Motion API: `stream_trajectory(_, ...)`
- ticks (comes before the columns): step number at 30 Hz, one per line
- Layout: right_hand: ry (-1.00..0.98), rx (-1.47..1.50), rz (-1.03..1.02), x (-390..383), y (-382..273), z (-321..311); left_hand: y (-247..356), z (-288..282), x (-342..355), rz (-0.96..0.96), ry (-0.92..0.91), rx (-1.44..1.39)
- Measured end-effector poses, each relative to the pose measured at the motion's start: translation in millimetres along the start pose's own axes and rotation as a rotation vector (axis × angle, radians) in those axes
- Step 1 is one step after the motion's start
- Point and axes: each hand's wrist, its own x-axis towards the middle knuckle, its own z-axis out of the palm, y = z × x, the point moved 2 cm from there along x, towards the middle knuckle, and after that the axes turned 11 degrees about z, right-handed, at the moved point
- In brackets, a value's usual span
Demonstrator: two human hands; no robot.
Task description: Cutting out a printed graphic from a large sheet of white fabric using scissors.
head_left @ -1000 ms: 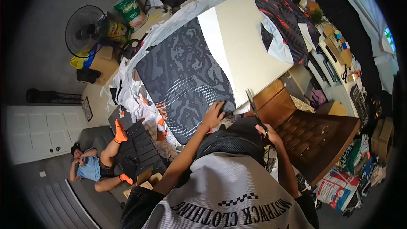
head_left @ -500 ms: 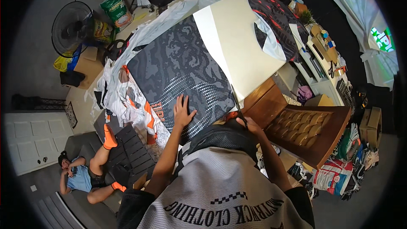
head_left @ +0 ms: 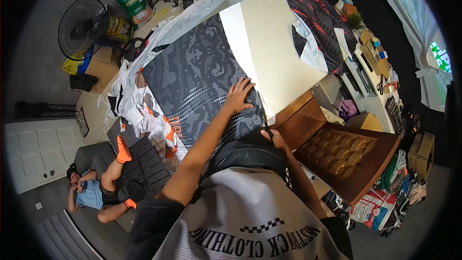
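Dark grey camouflage-patterned fabric [head_left: 192, 62] with dotted white lines and orange lettering lies flat on the table before me. My left hand [head_left: 238, 97] presses on it with fingers spread, close to its right edge. At that edge, low down by my waist, my right hand [head_left: 275, 139] grips a pair of black scissors [head_left: 263, 111]. Their blades point away from me along the border between the dark fabric and a white strip [head_left: 237, 33]. Beside the strip lies a large cream sheet [head_left: 274, 53]; whether it is board or paper I cannot tell.
White and orange fabric scraps [head_left: 142, 110] hang at the table's left edge. A wooden chair [head_left: 346, 156] stands close on my right. Black-and-red fabric [head_left: 317, 24] lies at the far right. A fan [head_left: 82, 29] stands far left; a person [head_left: 91, 195] reclines on a sofa.
My left hand has slid right and away from me, up to the fabric's edge. My right hand with the scissors has shifted slightly left.
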Motion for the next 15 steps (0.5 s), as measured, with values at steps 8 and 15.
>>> stream_trajectory(8,0.102,-0.031,0.048,0.8,8.4,12.6,2.4,12.7,22.5,-0.169,-0.254,0.057)
stream_trajectory(15,0.148,-0.048,0.052,4.2,7.3,13.7,-2.3,14.2,24.2,-0.170,-0.251,0.033)
